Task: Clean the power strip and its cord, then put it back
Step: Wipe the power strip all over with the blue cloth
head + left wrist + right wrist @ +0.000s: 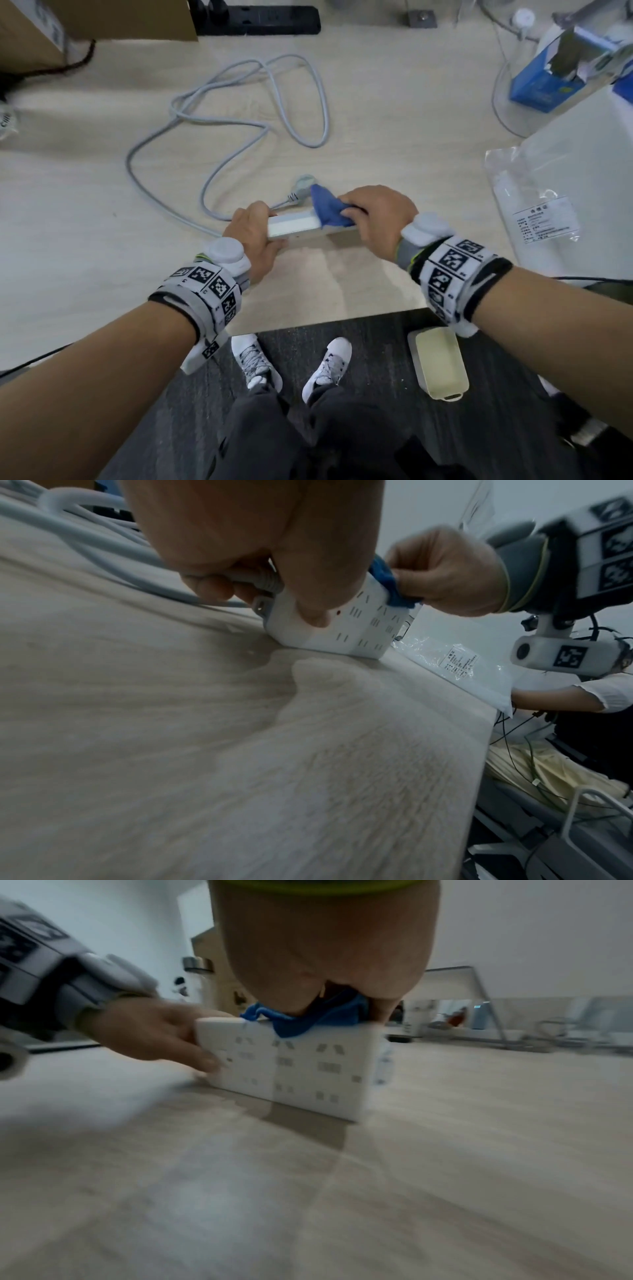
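A white power strip (294, 228) (346, 626) (294, 1069) stands on its long edge on the pale wooden table (85, 205), its socket face toward me. My left hand (255, 236) (260, 561) grips its left end, thumb on the socket face. My right hand (375, 217) (325, 953) presses a blue cloth (329, 207) (387, 580) (308, 1018) onto the strip's top edge, fingers curled over the cloth. The grey cord (212, 113) (85, 547) loops across the table behind, and its plug (303, 183) lies just beyond the cloth.
A black power strip (260, 19) and a cardboard box (102, 17) sit at the back. A blue carton (544, 78) and a clear plastic bag (534, 202) lie at the right on a white surface. The table edge runs just below my wrists.
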`<act>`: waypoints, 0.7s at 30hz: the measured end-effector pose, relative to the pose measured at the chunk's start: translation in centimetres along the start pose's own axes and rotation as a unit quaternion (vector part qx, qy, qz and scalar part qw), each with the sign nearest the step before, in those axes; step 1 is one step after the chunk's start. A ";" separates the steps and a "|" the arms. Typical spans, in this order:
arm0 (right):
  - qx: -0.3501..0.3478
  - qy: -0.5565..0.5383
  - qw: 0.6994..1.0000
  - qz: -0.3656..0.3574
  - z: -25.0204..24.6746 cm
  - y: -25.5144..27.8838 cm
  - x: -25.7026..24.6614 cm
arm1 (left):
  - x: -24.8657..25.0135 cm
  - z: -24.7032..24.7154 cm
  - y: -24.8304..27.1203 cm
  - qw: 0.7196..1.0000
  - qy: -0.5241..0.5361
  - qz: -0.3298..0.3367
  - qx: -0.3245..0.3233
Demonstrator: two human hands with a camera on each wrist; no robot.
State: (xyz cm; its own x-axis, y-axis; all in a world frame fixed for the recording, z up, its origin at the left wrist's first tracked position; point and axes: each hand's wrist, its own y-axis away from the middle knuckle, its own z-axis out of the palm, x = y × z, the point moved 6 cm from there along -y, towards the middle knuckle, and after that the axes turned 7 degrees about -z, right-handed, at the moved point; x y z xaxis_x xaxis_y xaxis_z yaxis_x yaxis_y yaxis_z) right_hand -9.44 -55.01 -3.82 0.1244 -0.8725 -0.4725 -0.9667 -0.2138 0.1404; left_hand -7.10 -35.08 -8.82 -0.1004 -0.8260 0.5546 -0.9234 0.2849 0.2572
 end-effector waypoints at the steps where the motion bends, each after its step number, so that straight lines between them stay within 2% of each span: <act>1: 0.013 0.004 1.000 0.023 -0.8 0.7 1.9 | 0.1 -0.1 0.0 1.000 -0.005 -0.002 0.000; 4: 0.032 0.022 0.996 0.086 -2.9 2.8 5.9 | 0.4 -0.3 0.0 1.000 -0.007 0.000 0.002; 7: 0.042 -0.017 0.994 0.097 -2.2 4.1 6.8 | 0.2 -0.2 -0.2 1.000 -0.005 -0.014 -0.010; 9: 0.087 -0.058 0.986 0.126 -1.6 4.4 6.9 | 0.1 -0.4 -0.6 1.000 -0.009 -0.013 -0.019; 12: 0.114 -0.087 0.972 0.187 -0.7 4.2 7.5 | 0.4 -1.0 -1.3 0.999 0.045 -0.008 -0.025; 15: 0.120 -0.092 0.968 0.202 -0.2 3.9 7.6 | 0.6 -1.6 -1.5 0.994 0.103 -0.008 -0.024; 18: 0.127 -0.097 0.963 0.216 0.0 3.8 7.5 | 1.0 -0.9 -1.2 0.997 0.019 0.046 -0.051; 21: 0.140 -0.107 0.956 0.234 0.1 3.9 7.4 | 1.1 -0.2 -1.1 0.995 -0.061 0.054 -0.053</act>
State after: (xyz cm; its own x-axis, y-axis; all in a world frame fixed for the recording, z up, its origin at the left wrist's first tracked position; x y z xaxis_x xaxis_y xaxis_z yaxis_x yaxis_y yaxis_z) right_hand -12.28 -62.23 -6.89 -0.3554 -0.7282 -0.5861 -0.9313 0.3290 0.1560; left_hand -6.08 -36.22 -8.28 -0.2476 -0.8391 0.4843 -0.8609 0.4199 0.2874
